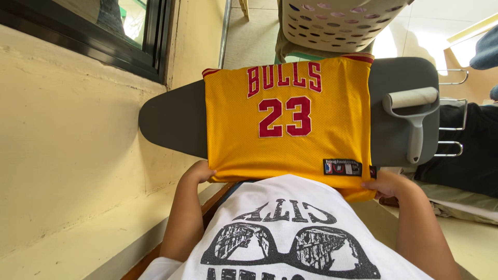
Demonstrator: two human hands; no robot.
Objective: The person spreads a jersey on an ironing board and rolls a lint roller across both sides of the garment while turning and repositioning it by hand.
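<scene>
Yellow sleeveless jersey (288, 122) with red trim lies spread flat across a grey ironing board (174, 122), its red lettering and numerals facing up and a small dark rectangular label (342, 167) near its lower right corner. The person's left hand (198, 171) grips the near left corner of the jersey, fingers curled under the hem; the right hand (390, 184) pinches the near right corner, where the fabric hangs off the board's edge. A lint roller (415, 115) with a grey handle and pale roll rests on the board just beside the jersey's right side. A white perforated laundry basket (337, 23) stands beyond the board's far edge. The board runs along a cream-yellow wall (67, 155) with a dark-framed window (119, 36) at upper left. Dark clothing (467, 150) lies on a surface to the right. The person wears a white printed shirt (290, 233).
</scene>
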